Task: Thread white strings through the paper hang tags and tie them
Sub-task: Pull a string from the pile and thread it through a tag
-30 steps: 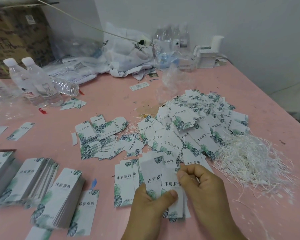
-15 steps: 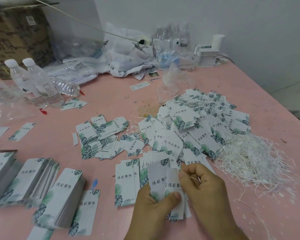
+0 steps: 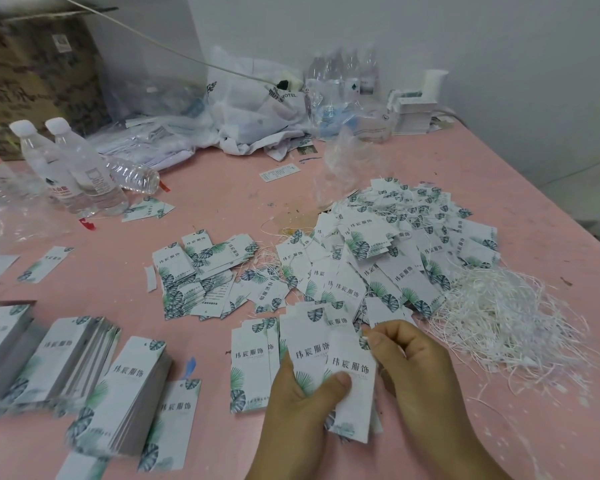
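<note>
The left hand (image 3: 302, 403) pinches a fanned sheaf of flat, matte paper hang tags (image 3: 347, 386) printed with green leaves, thumb pressed on the front one, while the right hand (image 3: 413, 362) has its fingers curled shut at that tag's top corner. Since a second ago the front tag has slid lower and rightward in the grip. A wispy heap of thin white strings (image 3: 506, 317) lies right on the scuffed pink desk (image 3: 215, 199), against a white wall.

Both forearms cut off by bottom edge. Left hand (image 3: 302, 407) covers lower part of held hang tags (image 3: 350, 372); right hand (image 3: 409, 362) hides their top right corner, so punch hole and any string there cannot be told. Tag stacks (image 3: 49, 358) at left motion-blurred. Small print on tags too small to read.
</note>
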Motion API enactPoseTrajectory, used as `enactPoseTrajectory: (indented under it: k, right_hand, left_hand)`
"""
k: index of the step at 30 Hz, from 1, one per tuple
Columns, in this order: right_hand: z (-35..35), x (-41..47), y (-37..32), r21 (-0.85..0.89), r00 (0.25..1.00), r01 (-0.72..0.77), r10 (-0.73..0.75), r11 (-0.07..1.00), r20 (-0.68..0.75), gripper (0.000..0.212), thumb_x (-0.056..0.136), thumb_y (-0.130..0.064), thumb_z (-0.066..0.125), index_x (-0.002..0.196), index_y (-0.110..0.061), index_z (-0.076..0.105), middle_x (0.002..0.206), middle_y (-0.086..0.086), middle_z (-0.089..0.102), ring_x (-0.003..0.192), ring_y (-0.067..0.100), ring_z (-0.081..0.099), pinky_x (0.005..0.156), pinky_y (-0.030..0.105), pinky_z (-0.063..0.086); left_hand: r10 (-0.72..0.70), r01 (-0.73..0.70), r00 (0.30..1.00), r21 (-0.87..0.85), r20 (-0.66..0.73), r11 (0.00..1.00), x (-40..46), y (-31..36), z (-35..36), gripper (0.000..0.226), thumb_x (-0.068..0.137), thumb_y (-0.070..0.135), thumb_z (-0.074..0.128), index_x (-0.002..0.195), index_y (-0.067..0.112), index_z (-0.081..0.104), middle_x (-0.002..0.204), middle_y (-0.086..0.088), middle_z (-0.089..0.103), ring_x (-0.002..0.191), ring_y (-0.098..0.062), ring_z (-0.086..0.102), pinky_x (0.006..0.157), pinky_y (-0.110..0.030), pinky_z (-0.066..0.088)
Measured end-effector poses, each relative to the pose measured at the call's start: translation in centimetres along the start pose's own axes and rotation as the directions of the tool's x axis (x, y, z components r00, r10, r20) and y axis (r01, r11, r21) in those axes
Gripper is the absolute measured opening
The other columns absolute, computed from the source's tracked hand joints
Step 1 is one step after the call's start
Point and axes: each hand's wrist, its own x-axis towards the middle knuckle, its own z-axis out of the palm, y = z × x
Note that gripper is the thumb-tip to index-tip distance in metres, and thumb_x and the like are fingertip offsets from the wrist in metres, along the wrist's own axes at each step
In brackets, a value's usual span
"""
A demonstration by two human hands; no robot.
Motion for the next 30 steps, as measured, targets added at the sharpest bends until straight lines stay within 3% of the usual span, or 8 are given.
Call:
enactPoseTrajectory:
  k: [3,11,15,16,21,24,27,30]
  right_hand:
    - [-0.1,0.1,0.4,0.053,1.0,-0.019,0.018,0.998,0.025,0.013,0.081,-0.033,0.065,0.08,-0.02,0.068,0.063,0.021,0.057,0.057,0.021,0.047,0.054,0.033,0.038]
    - [0.4,-0.1,1.1,-0.071,0.992,0.091,-0.084,0.993,0.094,0.013,0.089,-0.039,0.057,0.086,-0.028,0.062,0.06,0.003,0.053,0.055,0.013,0.047,0.05,0.031,0.04]
    - [-0.1,0.2,0.9,-0.149,0.984,0.174,-0.169,0.973,0.048,0.012,0.093,-0.037,0.058,0.084,-0.03,0.063,0.07,0.009,0.06,0.062,0.012,0.053,0.053,0.024,0.042]
    - [-0.4,0.4,0.8,-0.154,0.981,0.192,-0.189,0.969,0.032,0.011,0.092,-0.034,0.058,0.083,-0.03,0.063,0.07,0.005,0.061,0.062,0.01,0.054,0.052,0.019,0.042]
    - [-2.2,1.3,0.3,-0.142,0.968,0.229,-0.241,0.963,-0.072,0.011,0.089,-0.035,0.057,0.086,-0.026,0.063,0.067,-0.001,0.059,0.061,0.013,0.054,0.052,0.025,0.043]
    - [-2.9,1.5,0.4,-0.156,0.964,0.244,-0.256,0.957,-0.067,0.013,0.092,-0.037,0.061,0.089,-0.025,0.063,0.069,0.0,0.058,0.062,0.016,0.052,0.057,0.034,0.042]
    - [-2.3,1.3,0.4,-0.225,0.959,0.281,-0.281,0.933,0.033,0.006,0.088,-0.035,0.059,0.085,-0.031,0.061,0.068,-0.001,0.058,0.057,0.003,0.05,0.051,0.019,0.042]
    - [-1.3,0.7,0.7,-0.221,0.957,0.282,-0.257,0.934,0.132,0.007,0.089,-0.037,0.057,0.087,-0.033,0.062,0.073,-0.007,0.066,0.061,0.0,0.057,0.055,0.013,0.045]
  left_hand:
    - [-0.096,0.1,0.995,-0.139,0.036,0.985,-0.4,0.5,0.4,0.041,0.07,0.004,0.07,0.111,0.002,0.068,0.103,-0.03,0.071,0.082,-0.042,0.072,0.063,-0.039,0.059]
    - [-0.257,0.264,0.964,-0.279,0.06,0.923,-0.6,1.2,0.8,0.05,0.067,0.015,0.077,0.113,-0.002,0.068,0.099,-0.035,0.069,0.069,-0.04,0.069,0.061,-0.043,0.057]
    - [-0.368,0.397,0.916,-0.508,0.163,0.764,-0.4,1.6,1.0,0.048,0.082,0.029,0.058,0.112,-0.006,0.07,0.119,-0.03,0.066,0.105,-0.042,0.068,0.09,-0.051,0.053]
    - [-0.358,0.377,0.923,-0.518,0.141,0.768,-0.4,1.6,1.0,0.044,0.082,0.026,0.058,0.108,-0.007,0.072,0.119,-0.03,0.066,0.106,-0.043,0.067,0.087,-0.05,0.056]
    - [-0.219,0.205,0.976,-0.4,0.011,0.893,-0.1,1.3,0.4,0.034,0.068,0.019,0.067,0.091,-0.006,0.074,0.088,-0.027,0.071,0.069,-0.035,0.072,0.053,-0.036,0.058]
    - [-0.15,0.151,0.988,-0.304,0.025,0.941,0.0,1.3,0.3,0.024,0.07,0.014,0.069,0.086,-0.002,0.077,0.084,-0.026,0.071,0.072,-0.032,0.07,0.061,-0.036,0.059]
    - [-0.133,0.142,0.99,-0.217,0.055,0.966,0.1,0.9,0.1,0.035,0.067,0.02,0.074,0.096,0.0,0.075,0.099,-0.029,0.071,0.085,-0.037,0.07,0.074,-0.043,0.06]
    - [-0.116,0.122,0.991,-0.101,0.065,0.987,0.0,0.8,0.3,0.042,0.058,0.026,0.081,0.089,-0.001,0.07,0.091,-0.029,0.072,0.07,-0.031,0.068,0.062,-0.034,0.056]
